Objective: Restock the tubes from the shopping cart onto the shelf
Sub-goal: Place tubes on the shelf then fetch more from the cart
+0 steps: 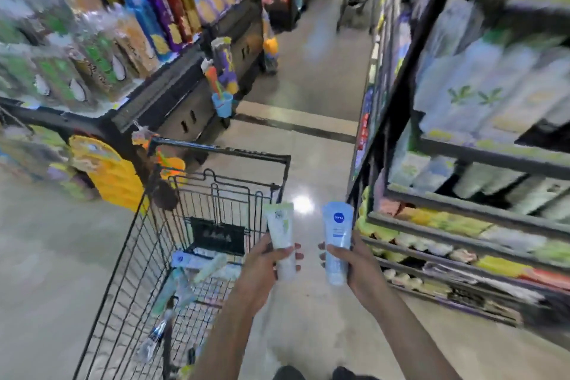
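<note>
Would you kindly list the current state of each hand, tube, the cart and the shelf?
left hand: grips the green-and-white tube.
right hand: grips the blue tube.
green-and-white tube: upright, out of the cart.
blue tube: upright, out of the cart.
shopping cart: more tubes lying inside.
shelf: stocked, blurred.

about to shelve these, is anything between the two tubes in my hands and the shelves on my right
Nothing visible blocks them. The pale green-white tube in the left hand and the light blue tube in the right hand face open aisle; the black wire shopping cart sits left, away from the dark metal shelves.
</note>
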Tool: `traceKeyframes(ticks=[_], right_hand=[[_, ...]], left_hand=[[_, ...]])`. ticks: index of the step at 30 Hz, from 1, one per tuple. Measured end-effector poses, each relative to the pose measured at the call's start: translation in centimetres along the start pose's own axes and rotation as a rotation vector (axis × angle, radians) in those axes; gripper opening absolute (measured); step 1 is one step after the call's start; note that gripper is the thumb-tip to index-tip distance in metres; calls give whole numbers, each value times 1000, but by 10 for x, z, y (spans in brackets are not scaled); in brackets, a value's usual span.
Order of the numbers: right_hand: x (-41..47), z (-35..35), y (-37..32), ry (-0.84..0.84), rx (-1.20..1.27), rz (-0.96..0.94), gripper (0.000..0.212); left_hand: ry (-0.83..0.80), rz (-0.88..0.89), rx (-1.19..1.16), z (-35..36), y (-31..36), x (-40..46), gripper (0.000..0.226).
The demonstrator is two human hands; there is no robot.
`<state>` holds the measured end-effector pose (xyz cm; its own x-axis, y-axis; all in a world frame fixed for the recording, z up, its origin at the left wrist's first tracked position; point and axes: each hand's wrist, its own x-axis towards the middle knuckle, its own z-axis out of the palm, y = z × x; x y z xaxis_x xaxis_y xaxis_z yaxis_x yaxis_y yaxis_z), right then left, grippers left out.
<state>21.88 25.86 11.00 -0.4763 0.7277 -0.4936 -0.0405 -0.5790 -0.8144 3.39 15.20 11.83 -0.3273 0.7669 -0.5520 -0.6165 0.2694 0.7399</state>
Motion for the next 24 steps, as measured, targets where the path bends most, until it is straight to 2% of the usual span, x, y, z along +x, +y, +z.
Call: traceKeyframes(ticks=[3,7,10,13,16,20,24], right_hand=[[-36,-44,-4,100,54,-68,62],[-82,-113,-1,205,135,-114,52],[-122,-166,1,274,178,-139,63],[-162,-213,3,293,168,-171,61],[-191,-258,6,325,188,-178,63],[-219,-305,10,379,206,-174,61],[-229,-339,5,408,231,-196,59]], left_hand=[[-91,-20,70,46,-23,1,59],[-210,-32,138,115,-58,-10,55],[-287,-44,179,168,-91,-25,66],[-364,-69,193,215,-126,-50,61],[-364,-93,193,257,-156,-66,58],[-402,-103,215,298,-180,-77,68],[-411,-107,209,335,-197,-73,65]])
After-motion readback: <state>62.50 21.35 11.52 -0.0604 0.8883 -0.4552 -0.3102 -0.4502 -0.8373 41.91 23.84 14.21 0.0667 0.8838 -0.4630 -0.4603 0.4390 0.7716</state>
